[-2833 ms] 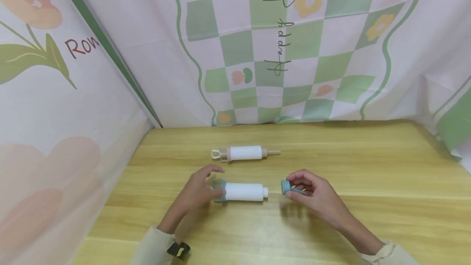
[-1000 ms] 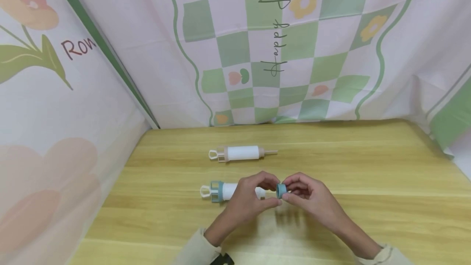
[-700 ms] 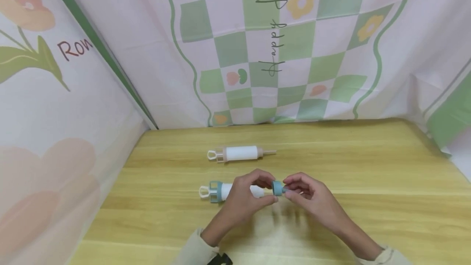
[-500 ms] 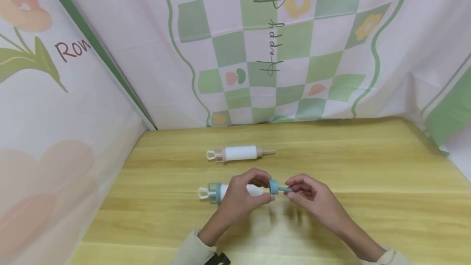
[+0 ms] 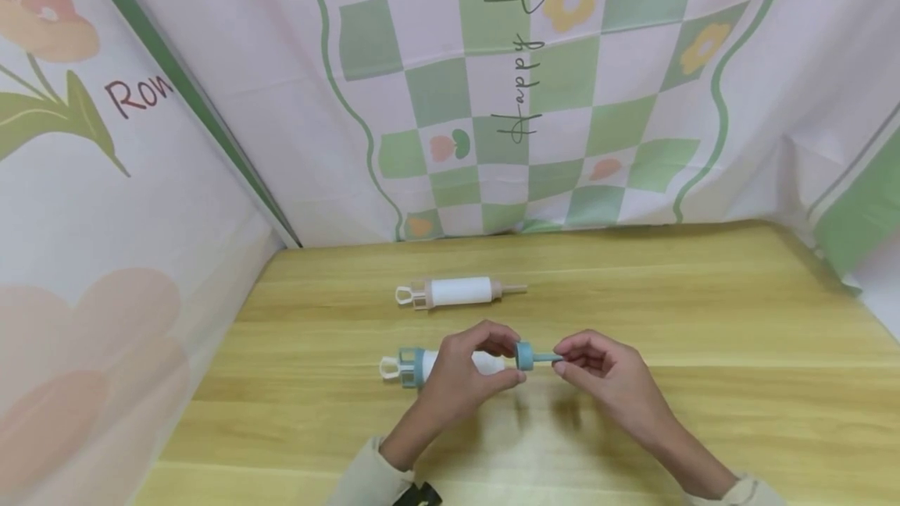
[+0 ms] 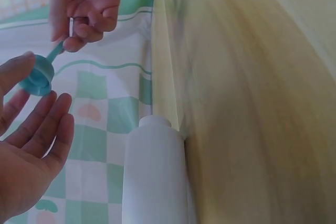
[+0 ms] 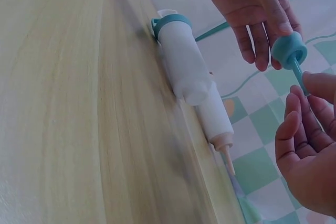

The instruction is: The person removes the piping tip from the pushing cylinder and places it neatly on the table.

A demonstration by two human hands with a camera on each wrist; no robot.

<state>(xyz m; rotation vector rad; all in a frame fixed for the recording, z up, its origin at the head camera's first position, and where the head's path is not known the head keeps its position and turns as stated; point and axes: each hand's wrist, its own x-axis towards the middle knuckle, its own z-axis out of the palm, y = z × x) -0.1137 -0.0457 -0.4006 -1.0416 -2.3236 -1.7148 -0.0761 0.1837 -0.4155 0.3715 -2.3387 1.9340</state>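
In the head view a teal nozzle cap (image 5: 523, 356) with a thin spout is held above the table between both hands. My left hand (image 5: 469, 373) pinches its wide round collar between thumb and fingers. The tip of the spout is pinched by my right hand (image 5: 615, 377); the right wrist view shows the thumb against the spout (image 7: 297, 72). Behind my left hand lies a white tube (image 5: 487, 363) with a teal collar and a white pull ring at its left end, partly hidden. Its bare neck (image 6: 155, 120) shows in the left wrist view.
A second white tube (image 5: 460, 291) with pink ends and a thin spout lies farther back on the wooden table (image 5: 703, 412). A printed cloth (image 5: 506, 100) hangs behind the table, and another stands at the left. A dark band (image 5: 418, 494) sits by my left sleeve.
My left hand has left the teal-collared tube and moved right to the nozzle cap, taking its collar. My right hand has slid from the collar along the spout to its tip.
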